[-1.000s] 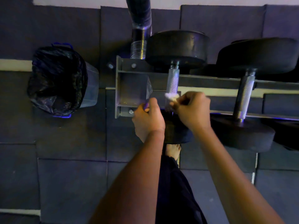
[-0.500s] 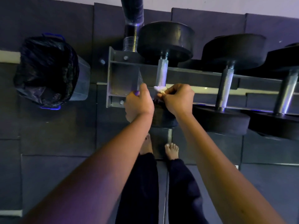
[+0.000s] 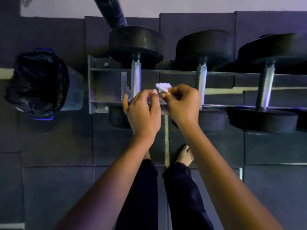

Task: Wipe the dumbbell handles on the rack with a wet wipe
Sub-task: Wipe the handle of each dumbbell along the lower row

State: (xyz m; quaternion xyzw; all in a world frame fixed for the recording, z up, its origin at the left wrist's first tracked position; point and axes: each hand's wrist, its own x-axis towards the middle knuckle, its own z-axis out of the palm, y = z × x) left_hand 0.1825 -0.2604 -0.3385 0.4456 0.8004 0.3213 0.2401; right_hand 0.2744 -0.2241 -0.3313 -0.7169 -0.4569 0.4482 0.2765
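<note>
White wet wipe, bunched, pinched tight by right hand; left hand pinches its near edge, likely to unfold it before wiping. It hangs over the rack, between 2 dumbbell handles, touching neither

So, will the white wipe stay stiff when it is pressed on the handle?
Probably floppy: the wipe is bunched small in the fingertips of the right hand. Likely very light, since a pinch alone carries it.

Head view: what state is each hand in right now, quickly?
Left hand: fingers curled beside the wet wipe; whether it grips anything cannot be told.
Right hand: pinching the wet wipe.
</note>
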